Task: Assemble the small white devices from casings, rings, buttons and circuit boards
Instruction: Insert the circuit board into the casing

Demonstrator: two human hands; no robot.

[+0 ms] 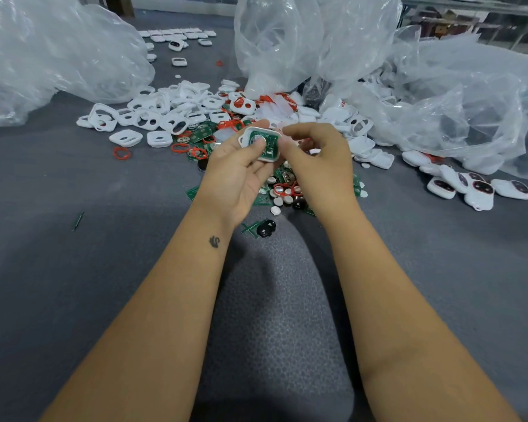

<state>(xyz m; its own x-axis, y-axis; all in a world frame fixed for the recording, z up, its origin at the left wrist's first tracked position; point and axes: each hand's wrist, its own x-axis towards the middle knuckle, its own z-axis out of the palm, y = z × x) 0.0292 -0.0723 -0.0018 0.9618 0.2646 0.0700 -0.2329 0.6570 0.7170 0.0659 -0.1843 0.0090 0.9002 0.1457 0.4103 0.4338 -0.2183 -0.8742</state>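
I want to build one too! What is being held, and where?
The left hand holds a white casing with a green board inside, thumb pressing its middle.

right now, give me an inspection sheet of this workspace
surface: grey mat under loose parts
job's things: casing with green circuit board held up; white casings, red rings, boards and button cells heaped; finished devices at right
clutter: clear plastic bags behind the pile
grippers: left hand grips the casing, thumb on the board; right hand curled beside it, hold unclear
cables: nothing seen
surroundings: shelving at top right, blurred
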